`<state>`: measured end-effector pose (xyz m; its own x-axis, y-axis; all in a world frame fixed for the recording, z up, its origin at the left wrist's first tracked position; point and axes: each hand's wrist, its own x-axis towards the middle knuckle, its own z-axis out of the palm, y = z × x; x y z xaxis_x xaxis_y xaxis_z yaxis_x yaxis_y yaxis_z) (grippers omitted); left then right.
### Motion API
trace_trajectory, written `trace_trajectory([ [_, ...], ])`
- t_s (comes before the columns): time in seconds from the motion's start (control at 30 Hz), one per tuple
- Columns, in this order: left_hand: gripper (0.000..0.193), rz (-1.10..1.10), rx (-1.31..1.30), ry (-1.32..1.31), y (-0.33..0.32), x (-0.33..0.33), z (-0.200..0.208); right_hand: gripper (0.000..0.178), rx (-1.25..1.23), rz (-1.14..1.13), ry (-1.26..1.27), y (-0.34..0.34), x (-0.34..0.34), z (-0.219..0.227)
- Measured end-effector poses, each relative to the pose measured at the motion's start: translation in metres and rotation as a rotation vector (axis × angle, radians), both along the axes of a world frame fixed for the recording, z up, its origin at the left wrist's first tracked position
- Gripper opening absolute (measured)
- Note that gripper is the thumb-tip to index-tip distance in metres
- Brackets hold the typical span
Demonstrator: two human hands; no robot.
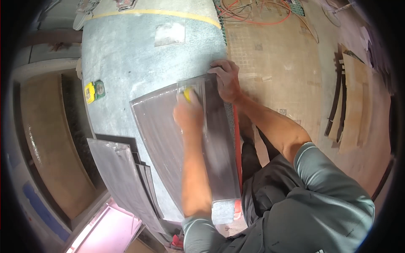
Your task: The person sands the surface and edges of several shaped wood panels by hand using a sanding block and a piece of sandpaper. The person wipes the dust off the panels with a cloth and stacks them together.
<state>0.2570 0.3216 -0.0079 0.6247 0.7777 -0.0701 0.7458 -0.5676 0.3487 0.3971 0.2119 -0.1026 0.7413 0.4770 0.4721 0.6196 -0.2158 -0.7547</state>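
At the centre of the frame, a dark grey panel [160,130] lies on the pale desk [122,55]. The left hand [188,114] is closed around a blurred yellow object [187,94] over it; the right hand [228,82] touches the panel's upper right corner, grip unclear.

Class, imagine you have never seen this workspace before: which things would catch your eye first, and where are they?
The big dark grey panel in the middle dominates, with the left hand at a blurred yellow item over its upper part and the right hand at its far right corner. Next come the yellow and green tape measure on the left and the cable tangle at the top.
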Motion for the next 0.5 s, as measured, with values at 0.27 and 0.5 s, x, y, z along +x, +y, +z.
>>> trace_trajectory([
  [0.27,0.043,0.122,-0.123,-0.174,-0.085,-0.078,0.014,0.029,0.080,-0.007,-0.052,-0.009,0.015,0.001],
  [0.5,0.042,-0.014,-0.016,-0.071,-0.034,0.015,0.003,0.024,0.112,-0.039,-0.046,-0.004,0.011,-0.001],
])
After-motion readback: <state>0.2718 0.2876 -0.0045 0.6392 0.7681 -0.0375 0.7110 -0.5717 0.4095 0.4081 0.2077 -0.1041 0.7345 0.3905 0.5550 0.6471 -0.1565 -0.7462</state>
